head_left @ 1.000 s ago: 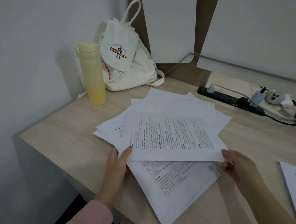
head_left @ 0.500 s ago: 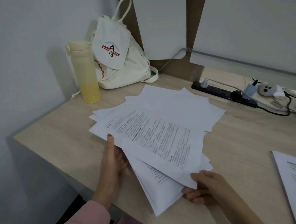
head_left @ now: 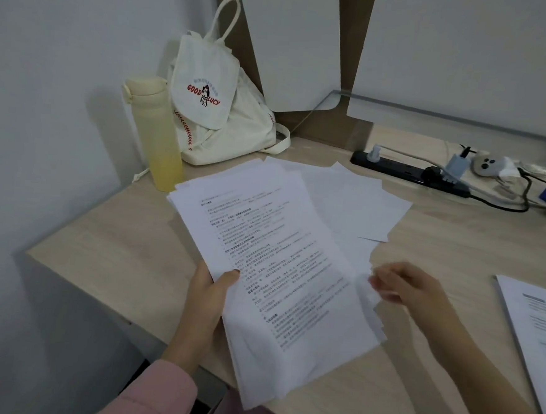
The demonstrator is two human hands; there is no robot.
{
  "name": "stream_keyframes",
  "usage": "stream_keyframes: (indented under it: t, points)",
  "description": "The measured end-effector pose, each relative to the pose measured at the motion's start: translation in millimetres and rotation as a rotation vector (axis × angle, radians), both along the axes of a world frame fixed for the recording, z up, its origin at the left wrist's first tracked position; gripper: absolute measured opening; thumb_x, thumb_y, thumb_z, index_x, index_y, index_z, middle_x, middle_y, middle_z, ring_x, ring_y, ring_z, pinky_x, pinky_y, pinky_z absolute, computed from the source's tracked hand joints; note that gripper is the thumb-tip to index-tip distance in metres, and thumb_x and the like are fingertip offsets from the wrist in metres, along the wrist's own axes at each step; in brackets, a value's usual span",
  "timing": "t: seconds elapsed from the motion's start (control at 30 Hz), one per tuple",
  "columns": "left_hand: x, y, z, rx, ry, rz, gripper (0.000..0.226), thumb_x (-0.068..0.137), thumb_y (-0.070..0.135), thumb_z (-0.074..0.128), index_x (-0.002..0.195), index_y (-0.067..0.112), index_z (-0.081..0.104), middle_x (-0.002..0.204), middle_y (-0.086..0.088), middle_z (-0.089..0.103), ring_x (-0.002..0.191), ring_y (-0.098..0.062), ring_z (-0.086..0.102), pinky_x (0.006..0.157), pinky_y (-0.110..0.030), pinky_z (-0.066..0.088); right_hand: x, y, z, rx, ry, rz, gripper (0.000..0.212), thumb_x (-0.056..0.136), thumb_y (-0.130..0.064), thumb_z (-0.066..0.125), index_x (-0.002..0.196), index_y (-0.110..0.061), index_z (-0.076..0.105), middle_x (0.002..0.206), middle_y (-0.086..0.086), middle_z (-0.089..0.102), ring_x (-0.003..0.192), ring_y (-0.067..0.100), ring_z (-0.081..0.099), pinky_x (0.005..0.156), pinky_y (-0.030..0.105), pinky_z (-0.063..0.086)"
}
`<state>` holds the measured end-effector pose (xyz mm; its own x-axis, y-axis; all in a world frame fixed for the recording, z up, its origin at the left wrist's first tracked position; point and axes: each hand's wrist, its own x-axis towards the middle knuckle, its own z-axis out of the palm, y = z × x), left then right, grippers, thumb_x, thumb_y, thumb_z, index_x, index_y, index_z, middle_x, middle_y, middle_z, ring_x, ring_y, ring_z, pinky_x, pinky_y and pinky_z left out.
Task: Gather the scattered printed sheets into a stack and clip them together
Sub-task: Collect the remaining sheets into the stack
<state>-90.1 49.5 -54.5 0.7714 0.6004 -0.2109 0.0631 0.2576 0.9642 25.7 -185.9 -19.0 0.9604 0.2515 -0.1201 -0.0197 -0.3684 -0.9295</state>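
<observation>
A loose stack of printed sheets [head_left: 280,272] lies slanted across the desk's front edge, its near corner hanging over. My left hand [head_left: 207,302] grips the stack's left edge, thumb on top of the printed page. My right hand [head_left: 411,287] is blurred at the stack's right edge, fingers bent and touching a sheet's corner. A few blank-looking sheets [head_left: 356,203] fan out behind the stack on the desk. Another printed sheet [head_left: 537,335] lies apart at the far right. No clip is visible.
A pale yellow bottle [head_left: 160,140] and a cream "GOOD LUCY" bag [head_left: 226,119] stand in the back left corner. A black power strip [head_left: 410,171] with plugs and cables lies at the back right. The wooden desk [head_left: 117,244] ends at my left.
The top sheets have swung from lying crosswise to running lengthwise with the stack. My left hand now grips the stack's left edge, and my right hand has risen to its right edge.
</observation>
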Motion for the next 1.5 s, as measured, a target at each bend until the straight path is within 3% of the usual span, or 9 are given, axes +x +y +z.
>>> stream_keyframes:
  t: [0.13, 0.27, 0.4, 0.57, 0.8, 0.9, 1.03, 1.23, 1.5]
  points:
    - [-2.0, 0.4, 17.0, 0.010, -0.073, -0.056, 0.039, 0.088, 0.000, 0.055, 0.121, 0.019, 0.058, 0.120, -0.002, 0.066, 0.111, -0.022, 0.062, 0.098, -0.043, 0.047, 17.5, 10.7, 9.4, -0.072, 0.062, 0.138, 0.039, 0.087, -0.035, 0.059, 0.122, -0.023, 0.050, 0.112, -0.009, 0.059, 0.098, 0.009, 0.057, 0.077, 0.021, 0.041]
    - [-2.3, -0.5, 38.4, 0.069, -0.145, -0.114, 0.036, 0.087, -0.003, 0.053, 0.105, 0.027, 0.064, 0.102, 0.008, 0.074, 0.096, -0.013, 0.068, 0.074, -0.024, 0.055, 20.9, 18.4, 28.2, 0.093, 0.208, 0.353, 0.044, 0.080, -0.041, 0.060, 0.120, -0.024, 0.056, 0.107, -0.009, 0.072, 0.094, 0.013, 0.069, 0.075, 0.025, 0.052]
    - [-1.2, 2.7, 61.6, 0.153, -0.207, -0.110, 0.035, 0.087, -0.003, 0.052, 0.099, 0.027, 0.064, 0.091, 0.012, 0.075, 0.085, -0.006, 0.070, 0.063, -0.017, 0.054, 21.3, 12.1, 48.4, 0.150, 0.057, 0.280, 0.044, 0.071, -0.034, 0.071, 0.113, -0.024, 0.062, 0.105, -0.007, 0.073, 0.093, 0.015, 0.070, 0.078, 0.031, 0.052]
    - [11.7, 2.6, 87.6, 0.210, -0.298, -0.093, 0.034, 0.085, -0.004, 0.052, 0.101, 0.023, 0.064, 0.089, 0.011, 0.075, 0.085, -0.010, 0.070, 0.065, -0.019, 0.055, 14.3, 2.1, 81.5, 0.242, -0.131, 0.251, 0.033, 0.073, -0.024, 0.065, 0.106, -0.027, 0.065, 0.101, -0.015, 0.073, 0.090, 0.004, 0.069, 0.074, 0.024, 0.049]
    - [24.3, -13.1, 98.2, 0.281, -0.353, -0.121, 0.035, 0.085, -0.005, 0.052, 0.097, 0.027, 0.063, 0.084, 0.017, 0.074, 0.082, -0.003, 0.069, 0.065, -0.017, 0.054, 4.8, -4.5, 83.2, 0.465, -0.103, 0.243, 0.032, 0.069, -0.022, 0.068, 0.101, -0.018, 0.069, 0.105, -0.004, 0.073, 0.098, 0.013, 0.068, 0.074, 0.018, 0.055]
    - [23.9, -19.2, 95.9, 0.267, -0.356, -0.130, 0.033, 0.086, -0.004, 0.052, 0.097, 0.025, 0.063, 0.081, 0.017, 0.074, 0.076, 0.000, 0.069, 0.060, -0.014, 0.052, -0.8, -2.7, 69.1, 0.456, -0.065, 0.210, 0.043, 0.063, -0.035, 0.076, 0.103, -0.020, 0.071, 0.109, -0.004, 0.072, 0.102, 0.016, 0.067, 0.075, 0.022, 0.056]
    - [23.2, -18.2, 110.9, 0.310, -0.440, -0.118, 0.027, 0.083, 0.000, 0.057, 0.097, 0.022, 0.062, 0.081, 0.018, 0.073, 0.078, 0.001, 0.068, 0.061, -0.013, 0.052, -4.1, -2.3, 85.2, 0.477, -0.155, 0.176, 0.028, 0.075, -0.020, 0.062, 0.103, -0.020, 0.067, 0.105, -0.007, 0.073, 0.098, 0.013, 0.068, 0.080, 0.026, 0.057]
    - [25.7, -19.1, 127.5, 0.382, -0.529, -0.105, 0.034, 0.082, -0.002, 0.057, 0.104, 0.024, 0.055, 0.092, 0.019, 0.069, 0.086, 0.007, 0.064, 0.071, -0.011, 0.051, -5.2, -3.6, 112.7, 0.475, -0.282, 0.164, 0.025, 0.073, -0.021, 0.062, 0.098, -0.023, 0.067, 0.098, -0.013, 0.074, 0.091, 0.005, 0.068, 0.070, 0.016, 0.055]
    - [41.4, -35.1, 121.5, 0.443, -0.420, -0.223, 0.040, 0.085, -0.005, 0.053, 0.108, 0.028, 0.053, 0.098, 0.016, 0.064, 0.081, 0.012, 0.063, 0.070, -0.009, 0.051, -3.1, -9.5, 90.5, 0.330, -0.202, 0.026, 0.022, 0.080, -0.017, 0.064, 0.101, -0.024, 0.065, 0.104, -0.006, 0.072, 0.097, 0.016, 0.067, 0.090, 0.041, 0.051]
